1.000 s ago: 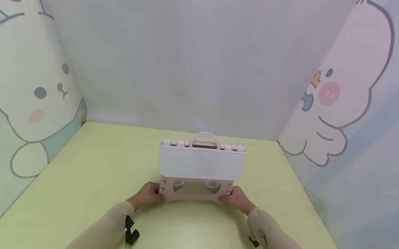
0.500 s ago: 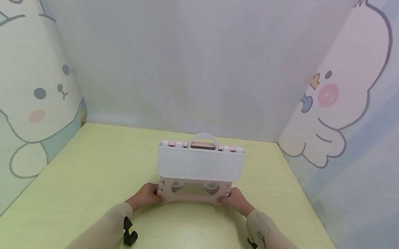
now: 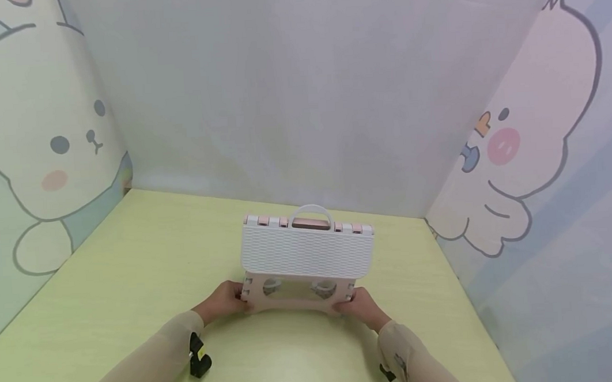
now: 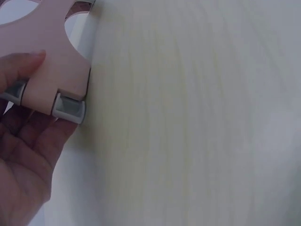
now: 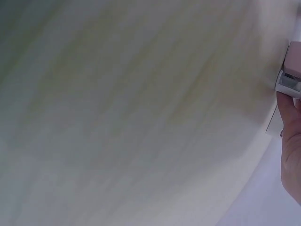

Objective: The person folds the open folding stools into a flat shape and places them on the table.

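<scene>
A white and pink folding stool [image 3: 307, 251] stands at mid-table, its white ribbed panel facing me. An arched white handle [image 3: 311, 207] rises from the hinged far edge. Below the panel is a pink leg frame [image 3: 291, 302] with cut-out openings. My left hand [image 3: 227, 299] grips the frame's left side, the thumb across the pink front in the left wrist view and the fingers behind the grey-white hinge pieces [image 4: 68, 109]. On the other side my right hand [image 3: 363, 308] holds the frame's right edge. The right wrist view shows only part of this hand, by a pink corner [image 5: 294, 59].
The pale yellow-green table [image 3: 184, 243] spreads out on all sides of the stool. Behind it rises a plain light curtain [image 3: 306, 98], and cartoon-printed walls [image 3: 528, 162] flank both sides. Black camera mounts [image 3: 199, 358] are strapped to the sleeves.
</scene>
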The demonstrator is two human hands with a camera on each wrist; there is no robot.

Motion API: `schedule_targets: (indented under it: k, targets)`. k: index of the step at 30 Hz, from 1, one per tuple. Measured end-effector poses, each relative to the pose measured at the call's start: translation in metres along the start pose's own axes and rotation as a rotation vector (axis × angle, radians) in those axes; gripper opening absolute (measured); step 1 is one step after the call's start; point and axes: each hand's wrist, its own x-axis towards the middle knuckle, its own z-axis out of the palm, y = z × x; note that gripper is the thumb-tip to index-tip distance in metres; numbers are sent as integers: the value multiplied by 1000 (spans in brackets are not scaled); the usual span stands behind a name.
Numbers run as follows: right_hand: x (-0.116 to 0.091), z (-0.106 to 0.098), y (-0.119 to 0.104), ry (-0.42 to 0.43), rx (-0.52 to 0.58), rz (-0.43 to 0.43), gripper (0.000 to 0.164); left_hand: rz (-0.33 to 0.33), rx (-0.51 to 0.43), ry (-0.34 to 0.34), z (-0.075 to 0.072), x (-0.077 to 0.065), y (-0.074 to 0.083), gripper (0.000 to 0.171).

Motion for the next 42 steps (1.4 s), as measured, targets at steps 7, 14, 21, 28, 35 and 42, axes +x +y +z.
schedule_targets:
  k: [7,14,21,28,35,42]
  targets:
    - [-4,-1,-16,-4,-10,9,37,-13,-4,-6,-1,1,0,18]
    - [-6,1,-24,12,2,10,36,-10,8,-1,-2,2,-1,18]
    - [3,2,-2,24,-31,-1,37,-27,13,8,-2,0,1,18]
    - [3,0,-2,24,-52,0,39,-22,33,-8,-2,2,1,21]
    - [2,0,-7,31,-67,29,39,-12,41,-14,-3,4,0,22]
    - [1,0,-14,25,-52,37,38,-14,21,-20,-3,4,-1,20]
